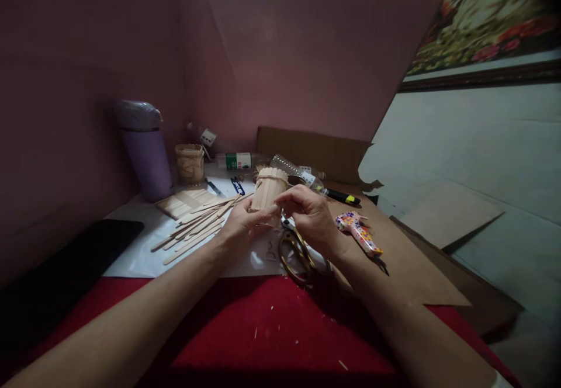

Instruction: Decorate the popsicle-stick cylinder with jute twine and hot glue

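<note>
A small cup of upright wooden craft sticks (270, 189), with twine around its upper part, is held up over the white sheet. My left hand (241, 224) grips it from the left and below. At its right side, my right hand (310, 212) has thumb and forefinger pinched together near the cup's lower edge; what lies between them is too small to tell. Scissors with gold-coloured handles (294, 253) lie just under my right hand. Loose craft sticks (197, 230) are spread to the left, beside a bundle of sticks (177, 203).
A purple tumbler (149, 160) and a twine-wrapped cup (190, 163) stand at the back left. Plastic bottles (236, 160) lie behind. A patterned glue gun (360, 234) and a black-and-yellow cutter (344, 196) rest on brown cardboard (412, 259) at the right.
</note>
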Demonstrator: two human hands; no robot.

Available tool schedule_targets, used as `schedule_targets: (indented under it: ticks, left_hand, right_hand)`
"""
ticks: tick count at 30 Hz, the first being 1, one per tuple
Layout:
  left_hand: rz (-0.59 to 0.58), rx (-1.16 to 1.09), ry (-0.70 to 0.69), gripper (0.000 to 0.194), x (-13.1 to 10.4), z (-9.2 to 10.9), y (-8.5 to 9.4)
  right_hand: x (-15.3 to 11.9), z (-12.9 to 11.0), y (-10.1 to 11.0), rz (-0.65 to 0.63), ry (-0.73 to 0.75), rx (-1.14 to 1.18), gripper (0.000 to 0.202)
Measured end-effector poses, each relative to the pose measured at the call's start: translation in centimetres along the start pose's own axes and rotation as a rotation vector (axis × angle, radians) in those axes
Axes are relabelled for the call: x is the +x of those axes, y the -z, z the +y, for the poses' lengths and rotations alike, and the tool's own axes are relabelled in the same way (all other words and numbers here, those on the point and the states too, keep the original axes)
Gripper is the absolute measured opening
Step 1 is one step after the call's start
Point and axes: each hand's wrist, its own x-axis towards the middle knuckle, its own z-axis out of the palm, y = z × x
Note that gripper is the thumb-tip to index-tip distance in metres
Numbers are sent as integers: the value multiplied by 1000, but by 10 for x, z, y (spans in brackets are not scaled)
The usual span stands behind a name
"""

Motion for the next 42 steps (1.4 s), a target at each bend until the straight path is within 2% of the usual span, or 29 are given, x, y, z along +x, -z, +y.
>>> schedule_targets:
  ticks: [6,13,18,22,29,33,38,42]
  left_hand:
    - [17,-13,32,30,-6,9,-5]
    - [53,-37,33,36,-8,15,-10]
    - [51,-43,32,41,-6,12,-9]
    - [43,-53,24,42,-6,11,-8]
    - [25,-20,12,41,-6,10,-7]
    - [-7,-20,-8,40,-5,8,-5]
    - [56,-4,-8,42,-2,6,-5]
    - [88,18,-3,40,0,4,-1]
  right_hand:
    - [-1,-3,0,32,19,-125,19]
    - [0,-1,3,-18,7,-67,34]
    - [0,-5,2,-31,-61,-110,25]
    - [0,-9,2,-72,-57,-188,17]
    - [0,-6,4,-91,-37,-197,27]
    - [0,-7,4,-60,-67,-205,21]
    - [0,-14,1,-73,-141,-173,15]
    - [0,-14,1,-113,-144,-163,15]
